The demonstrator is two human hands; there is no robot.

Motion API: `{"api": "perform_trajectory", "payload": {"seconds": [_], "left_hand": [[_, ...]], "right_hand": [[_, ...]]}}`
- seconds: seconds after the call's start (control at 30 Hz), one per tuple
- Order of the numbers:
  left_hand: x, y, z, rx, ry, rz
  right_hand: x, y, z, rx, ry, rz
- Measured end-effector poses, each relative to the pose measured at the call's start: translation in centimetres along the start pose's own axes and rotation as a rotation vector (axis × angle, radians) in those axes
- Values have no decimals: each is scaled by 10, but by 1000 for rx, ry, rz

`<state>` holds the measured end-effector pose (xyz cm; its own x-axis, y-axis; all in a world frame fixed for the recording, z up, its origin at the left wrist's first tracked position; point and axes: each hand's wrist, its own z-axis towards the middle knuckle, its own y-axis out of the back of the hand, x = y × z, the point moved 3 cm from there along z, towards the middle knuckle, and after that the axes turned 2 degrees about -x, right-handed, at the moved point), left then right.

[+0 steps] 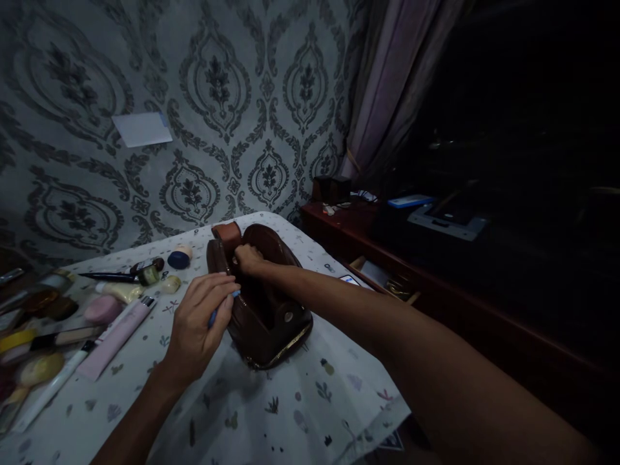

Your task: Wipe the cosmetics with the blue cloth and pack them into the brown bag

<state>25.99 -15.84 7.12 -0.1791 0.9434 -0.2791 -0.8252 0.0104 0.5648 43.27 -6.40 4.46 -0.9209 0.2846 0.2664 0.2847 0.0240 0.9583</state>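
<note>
A brown zippered toiletry bag (271,342) stands unzipped on the patterned cloth. My left hand (201,320) is closed at the bag's left rim, and a slim blue object (213,318) shows between its fingers and thumb; most of it is hidden. Reaching across from the right, my right hand (249,259) is inside the bag's far end near the brown strap (227,232). Its fingers look curled, but what they hold, if anything, is out of sight. The bag's inside is dark.
Left on the cloth (271,426) lie a pink tube (116,339), a pink sponge (103,309), a dark-blue-lidded jar (179,258) and several other cosmetics. A phone (349,280) lies behind my right forearm. An open drawer (382,278) juts from the red-brown desk (334,223) at right.
</note>
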Motion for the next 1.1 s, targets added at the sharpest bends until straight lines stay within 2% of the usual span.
{"api": "perform_trajectory", "payload": {"seconds": [0.17,0.27,0.33,0.43,0.5,0.53,0.6,0.73,0.83,0.93,1.03,1.1], "left_hand": [[-2,0,0,-15,-25,19],[-3,-1,0,-13,-33,26],[-2,0,0,-16,-35,24],[-1,0,-1,-25,-38,26],[0,1,-1,-24,-42,24],[0,1,-1,-25,-44,22],[0,1,-1,-30,-46,18],[-2,0,1,-40,-37,33],[-3,0,4,-24,-37,42],[-3,0,6,-5,-43,42],[-3,0,6,-1,-51,33],[-2,-1,4,-8,-44,27]], "right_hand": [[2,1,-5,-67,-44,11],[6,9,-15,-94,-42,8],[10,21,-27,-106,16,1],[9,48,-55,-173,193,-21],[2,68,-78,-339,338,-95],[-5,76,-89,-416,356,-142],[-24,84,-104,-452,279,-176],[-60,76,-114,-253,119,-74],[-69,70,-115,-251,82,-49],[-62,69,-116,-316,83,-85],[-40,70,-113,-438,240,-131],[-24,64,-102,-383,320,-28]]}}
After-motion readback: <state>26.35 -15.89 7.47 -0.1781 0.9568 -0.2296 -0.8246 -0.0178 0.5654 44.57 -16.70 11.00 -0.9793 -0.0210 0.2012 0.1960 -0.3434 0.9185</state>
